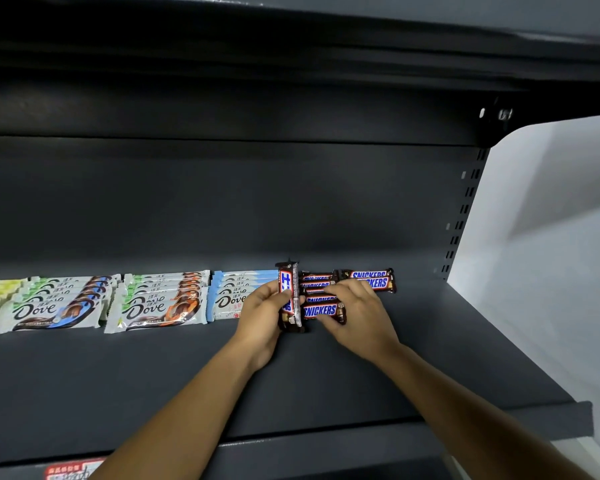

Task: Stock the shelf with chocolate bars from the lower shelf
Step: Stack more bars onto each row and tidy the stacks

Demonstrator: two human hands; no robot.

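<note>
Left hand clamps upright Snickers, right hand pinches flat bar, Dove bars leftward.

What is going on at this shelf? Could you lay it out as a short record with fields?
Place: dark grey metal shelf
Left hand: grips a bundle of brown-wrapped Snickers bars, held on end
Right hand: pinches the front flat-lying Snickers bar of a row
Behind, to the right: two more Snickers bars, lying flat
To the left: overlapping rows of white-wrapped Dove bars
</note>
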